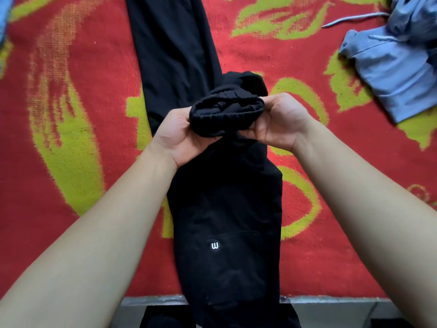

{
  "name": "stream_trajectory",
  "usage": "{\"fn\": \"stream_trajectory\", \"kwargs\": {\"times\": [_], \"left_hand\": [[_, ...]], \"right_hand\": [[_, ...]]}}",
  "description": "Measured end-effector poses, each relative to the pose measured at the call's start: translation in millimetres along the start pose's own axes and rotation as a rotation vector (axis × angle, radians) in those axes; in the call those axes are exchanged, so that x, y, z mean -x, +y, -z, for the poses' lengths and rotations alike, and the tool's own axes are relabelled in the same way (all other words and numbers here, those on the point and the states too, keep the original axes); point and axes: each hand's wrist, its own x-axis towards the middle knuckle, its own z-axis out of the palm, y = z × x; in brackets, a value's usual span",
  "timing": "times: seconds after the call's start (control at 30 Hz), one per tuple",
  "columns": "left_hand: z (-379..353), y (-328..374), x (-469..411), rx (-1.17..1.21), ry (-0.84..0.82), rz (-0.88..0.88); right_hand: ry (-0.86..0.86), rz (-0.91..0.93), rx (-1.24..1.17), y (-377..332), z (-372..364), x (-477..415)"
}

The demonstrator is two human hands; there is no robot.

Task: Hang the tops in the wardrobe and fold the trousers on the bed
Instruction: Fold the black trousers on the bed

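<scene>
Forearms, bare, enter from both lower corners, cut off by the frame. At far left a sliver of blue cloth (3,20) is too cropped to identify. The left hand (182,133) and right hand (280,121), palms up, grip 1 bunched elastic end of the black trousers (224,204); their fingers are hidden behind the fabric. The trousers lie lengthwise on the bed (82,119), the near end dropping past the grey bed edge (153,300), the far leg cut off at the top. The bed's red cover carries yellow-green patterns. A round patch (215,245) shows 1 white letter, like "w". At right, well apart, lies a crumpled blue garment (397,67) with drawstrings, partly cropped.
</scene>
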Motion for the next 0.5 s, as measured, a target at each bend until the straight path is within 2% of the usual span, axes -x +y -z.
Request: {"fn": "stream_trajectory", "kwargs": {"times": [0.1, 0.2, 0.33, 0.4, 0.5], "left_hand": [[-6.6, 6.9, -2.7, 0.005, -0.027, 0.044], [-10.0, 12.0, -8.0, -0.244, 0.041, -0.023], [-16.0, 15.8, -15.3, -0.613, 0.385, -0.145], [-16.2, 25.5, -19.6, -0.730, 0.612, -0.246], [-14.6, 42.7, -18.6, -1.009, 0.774, -0.339]], "right_hand": [[-0.067, -0.041, -0.041, -2.9, -1.8, 1.2], [0.024, 0.059, 0.046, -5.3, -4.6, -0.9], [0.341, 0.256, 0.395, -7.9, -8.5, -9.9], [0.417, 0.319, 0.594, -15.9, -10.6, -12.9], [0.484, 0.328, 0.931, -38.8, -18.1, -12.1]]}}
